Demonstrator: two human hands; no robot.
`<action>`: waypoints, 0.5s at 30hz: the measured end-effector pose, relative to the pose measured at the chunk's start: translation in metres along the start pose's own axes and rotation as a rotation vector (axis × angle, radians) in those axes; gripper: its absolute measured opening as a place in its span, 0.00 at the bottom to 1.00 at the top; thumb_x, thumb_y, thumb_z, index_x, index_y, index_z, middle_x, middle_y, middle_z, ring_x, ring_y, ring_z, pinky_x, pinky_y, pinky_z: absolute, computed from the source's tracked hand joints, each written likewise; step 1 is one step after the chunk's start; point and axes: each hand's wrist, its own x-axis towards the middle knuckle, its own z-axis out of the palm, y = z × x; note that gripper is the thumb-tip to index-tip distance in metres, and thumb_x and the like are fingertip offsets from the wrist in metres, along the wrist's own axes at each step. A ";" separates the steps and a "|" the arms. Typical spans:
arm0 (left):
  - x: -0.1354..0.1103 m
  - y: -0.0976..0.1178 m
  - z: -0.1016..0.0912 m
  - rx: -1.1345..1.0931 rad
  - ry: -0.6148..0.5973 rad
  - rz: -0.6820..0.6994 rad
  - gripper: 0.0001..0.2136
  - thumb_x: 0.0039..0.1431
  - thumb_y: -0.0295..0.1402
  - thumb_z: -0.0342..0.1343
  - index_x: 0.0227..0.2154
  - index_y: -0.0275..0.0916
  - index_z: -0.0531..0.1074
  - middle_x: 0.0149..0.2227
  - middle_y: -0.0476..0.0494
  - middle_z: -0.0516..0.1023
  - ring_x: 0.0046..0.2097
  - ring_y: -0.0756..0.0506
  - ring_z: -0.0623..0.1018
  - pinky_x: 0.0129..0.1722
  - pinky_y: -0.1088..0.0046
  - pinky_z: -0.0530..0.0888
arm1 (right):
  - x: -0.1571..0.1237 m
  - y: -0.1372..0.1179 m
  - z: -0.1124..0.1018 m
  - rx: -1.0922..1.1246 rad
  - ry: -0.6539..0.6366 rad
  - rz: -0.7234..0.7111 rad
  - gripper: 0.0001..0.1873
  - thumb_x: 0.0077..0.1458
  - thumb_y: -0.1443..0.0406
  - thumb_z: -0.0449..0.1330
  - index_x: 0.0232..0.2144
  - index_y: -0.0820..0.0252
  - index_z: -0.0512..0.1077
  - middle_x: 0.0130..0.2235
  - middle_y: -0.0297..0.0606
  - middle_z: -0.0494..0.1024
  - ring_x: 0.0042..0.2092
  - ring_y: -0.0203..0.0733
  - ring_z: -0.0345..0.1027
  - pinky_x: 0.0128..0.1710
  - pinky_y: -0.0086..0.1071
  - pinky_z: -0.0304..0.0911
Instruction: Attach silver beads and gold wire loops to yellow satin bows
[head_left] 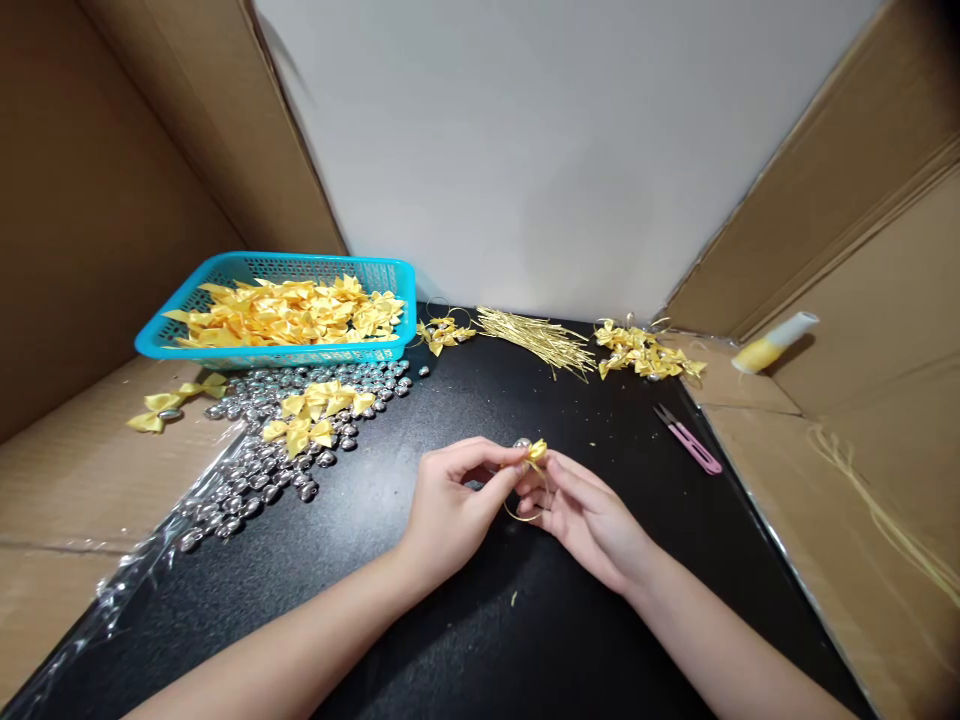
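Observation:
Over the middle of the black table, my left hand (457, 505) pinches a small yellow ribbon bow (537, 450) between thumb and fingertips. A shiny silver bead or bell (522, 443) sits right against the bow. From it hangs a thin gold cord (519, 518), curving in a loop below the fingertips. My right hand (589, 515) is closed at the bow's right side, thumb and forefinger on the cord, other fingers curled beneath. Its fingertips partly hide where the cord meets the bow.
A blue basket (277, 352) of yellow bows stands back left, behind scattered silver beads (255, 480) with several bows on them. Cut gold cords (536, 340) and finished-looking bows (649, 350) lie at the back. Pink thread snips (694, 445) and a yellow thread spool (776, 342) are right.

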 end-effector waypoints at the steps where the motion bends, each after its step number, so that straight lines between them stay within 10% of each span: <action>1: 0.000 0.000 0.000 -0.014 -0.005 -0.021 0.05 0.51 0.24 0.62 0.28 0.38 0.82 0.27 0.45 0.82 0.27 0.50 0.79 0.27 0.80 0.74 | 0.001 0.000 0.001 0.008 0.029 0.005 0.16 0.47 0.58 0.70 0.35 0.61 0.75 0.30 0.34 0.77 0.31 0.32 0.70 0.37 0.29 0.65; 8: 0.002 -0.005 0.000 -0.266 -0.067 -0.303 0.04 0.49 0.30 0.65 0.29 0.36 0.81 0.29 0.43 0.84 0.29 0.48 0.81 0.29 0.76 0.77 | 0.002 -0.007 -0.001 -0.433 0.209 -0.119 0.15 0.34 0.63 0.75 0.25 0.63 0.76 0.25 0.33 0.76 0.28 0.33 0.68 0.33 0.29 0.65; 15: 0.003 -0.007 0.000 -0.316 -0.094 -0.396 0.07 0.47 0.32 0.66 0.29 0.34 0.80 0.26 0.43 0.83 0.26 0.49 0.79 0.27 0.76 0.77 | -0.003 -0.026 -0.006 -0.671 0.195 -0.271 0.12 0.47 0.58 0.67 0.31 0.60 0.76 0.31 0.37 0.78 0.34 0.40 0.71 0.39 0.35 0.66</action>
